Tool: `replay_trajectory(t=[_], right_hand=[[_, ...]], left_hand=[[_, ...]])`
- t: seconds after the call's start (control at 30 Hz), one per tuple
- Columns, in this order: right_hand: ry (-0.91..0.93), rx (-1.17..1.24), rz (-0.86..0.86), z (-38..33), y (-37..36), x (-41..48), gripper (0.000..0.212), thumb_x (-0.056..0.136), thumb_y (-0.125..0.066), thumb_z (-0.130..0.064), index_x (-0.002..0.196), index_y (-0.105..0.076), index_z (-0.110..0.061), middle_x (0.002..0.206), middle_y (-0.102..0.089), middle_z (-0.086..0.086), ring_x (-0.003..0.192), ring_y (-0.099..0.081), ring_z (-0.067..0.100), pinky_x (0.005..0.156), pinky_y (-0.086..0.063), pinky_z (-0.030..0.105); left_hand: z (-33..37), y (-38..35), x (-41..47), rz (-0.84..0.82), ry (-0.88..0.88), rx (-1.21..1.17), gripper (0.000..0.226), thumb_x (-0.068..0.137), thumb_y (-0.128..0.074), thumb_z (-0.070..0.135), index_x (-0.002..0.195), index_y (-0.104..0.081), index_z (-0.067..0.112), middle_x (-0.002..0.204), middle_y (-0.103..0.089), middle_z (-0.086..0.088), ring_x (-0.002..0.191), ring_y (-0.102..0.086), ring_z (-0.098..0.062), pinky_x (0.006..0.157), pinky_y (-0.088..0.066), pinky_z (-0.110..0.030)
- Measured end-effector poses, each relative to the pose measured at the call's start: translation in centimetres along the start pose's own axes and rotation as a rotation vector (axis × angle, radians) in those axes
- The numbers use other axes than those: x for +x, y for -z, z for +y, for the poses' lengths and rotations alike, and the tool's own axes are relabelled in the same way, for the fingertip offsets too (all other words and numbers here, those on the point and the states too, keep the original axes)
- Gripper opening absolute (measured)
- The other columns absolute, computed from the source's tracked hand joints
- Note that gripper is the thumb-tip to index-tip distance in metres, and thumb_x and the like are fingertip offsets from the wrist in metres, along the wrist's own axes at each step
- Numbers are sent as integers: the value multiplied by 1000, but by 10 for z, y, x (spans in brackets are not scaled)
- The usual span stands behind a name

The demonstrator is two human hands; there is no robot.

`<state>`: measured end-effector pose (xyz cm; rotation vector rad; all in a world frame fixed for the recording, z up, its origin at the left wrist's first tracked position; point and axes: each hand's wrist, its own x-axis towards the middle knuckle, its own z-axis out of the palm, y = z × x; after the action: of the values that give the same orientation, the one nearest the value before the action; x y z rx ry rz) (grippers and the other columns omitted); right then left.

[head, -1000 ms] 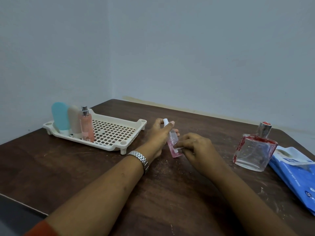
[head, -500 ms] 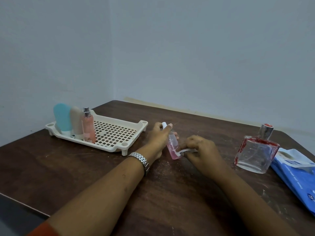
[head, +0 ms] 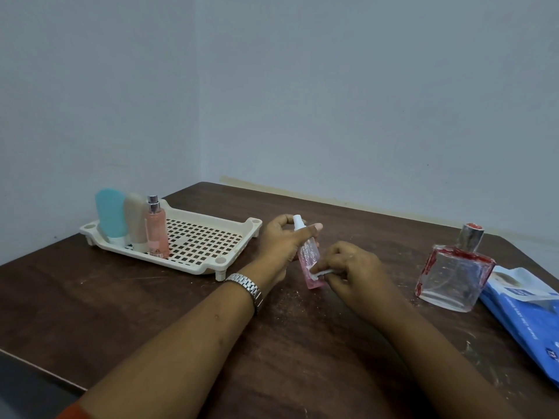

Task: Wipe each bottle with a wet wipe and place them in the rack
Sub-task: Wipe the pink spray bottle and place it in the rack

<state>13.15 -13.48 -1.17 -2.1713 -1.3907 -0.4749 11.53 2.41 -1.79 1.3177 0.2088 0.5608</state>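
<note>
Nothing here is coming through clearly enough to read. The blue wipes pack [head: 526,322], lying at the right edge of the table [head: 181,313], is showing a line of white lettering along its face and a round white mark near its lower corner, both too blurred to make out. The peach spray bottle [head: 157,231] standing in the rack [head: 253,222] is carrying a small dark mark low on its front, too small to read.

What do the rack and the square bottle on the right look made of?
Rack: likely moulded plastic, matte cream, with a perforated grid floor. Square bottle: probably clear glass, see-through with thick walls, red-smeared edges, shiny metallic-looking cap.
</note>
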Motion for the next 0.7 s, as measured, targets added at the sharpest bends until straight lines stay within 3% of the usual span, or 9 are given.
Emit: replay_trajectory(t=[0.1, 0.23, 0.3, 0.47, 0.7], right_hand=[[2, -21, -70, 2, 4, 1, 18, 79, -69, -7, 90, -75, -21, 89, -60, -2, 78, -56, 10, 64, -48, 23], [-51, -1, -19, 10, 8, 0, 18, 80, -69, -7, 89, -75, -21, 85, -55, -10, 75, -50, -1, 63, -35, 8], [-51, -11, 22, 8, 5, 1, 18, 79, -70, -6, 90, -74, -19, 84, -54, -9, 72, -48, -1, 61, -34, 7], [39, -38, -43, -5, 0, 3, 18, 77, -69, -3, 89, -75, -16, 88, -61, 2, 80, -57, 17, 65, -49, 29], [-55, -32, -89, 2, 9, 1, 19, 83, -64, -10, 93, -74, -22, 88, -57, -1, 80, -54, 14, 69, -51, 35]], left_hand=[[-1, 0, 1, 45, -11, 58, 37, 71, -83, 20, 97, -63, 2, 87, -72, -17, 72, -68, -24, 66, -54, -33], [-4, 0, 3, 62, -31, 109, 37, 68, -84, 32, 86, -63, 8, 94, -71, -22, 76, -65, -26, 69, -51, -36], [-5, 0, 5, 63, -44, 142, 36, 67, -84, 35, 82, -61, 13, 93, -72, -19, 79, -66, -26, 69, -51, -35], [-6, 0, 7, 74, -77, 153, 35, 67, -85, 33, 74, -54, 16, 78, -64, -8, 72, -62, -19, 64, -49, -32], [-13, 5, 13, 73, -63, 161, 45, 59, -85, 47, 72, -50, 22, 76, -56, -4, 75, -56, -22, 73, -48, -37]])
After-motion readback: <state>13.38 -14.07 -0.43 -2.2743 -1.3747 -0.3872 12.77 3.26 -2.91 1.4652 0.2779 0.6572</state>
